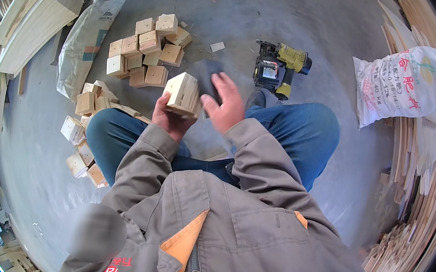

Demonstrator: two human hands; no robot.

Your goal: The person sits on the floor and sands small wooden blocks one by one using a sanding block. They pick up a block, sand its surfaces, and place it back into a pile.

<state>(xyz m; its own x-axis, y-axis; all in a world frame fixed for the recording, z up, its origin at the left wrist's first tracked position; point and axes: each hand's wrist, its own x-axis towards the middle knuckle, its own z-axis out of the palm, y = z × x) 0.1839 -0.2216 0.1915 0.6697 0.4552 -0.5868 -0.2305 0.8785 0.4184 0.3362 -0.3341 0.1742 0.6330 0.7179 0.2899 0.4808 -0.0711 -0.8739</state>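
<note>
In front of my lap, my left hand grips a pale wooden block from below and the left side. The block looks built up of layers and its top face is tilted. Just to its right is my right hand, fingers curled around a dark flat piece held close to the block's side. That piece is smeared by motion, so its kind is unclear. I cannot tell whether it touches the block.
Similar wooden blocks stand in a group ahead on the left, and more blocks lie by my left knee. A yellow-and-black nail gun rests on the floor ahead. Plywood sheets, wood strips and white sacks line the sides.
</note>
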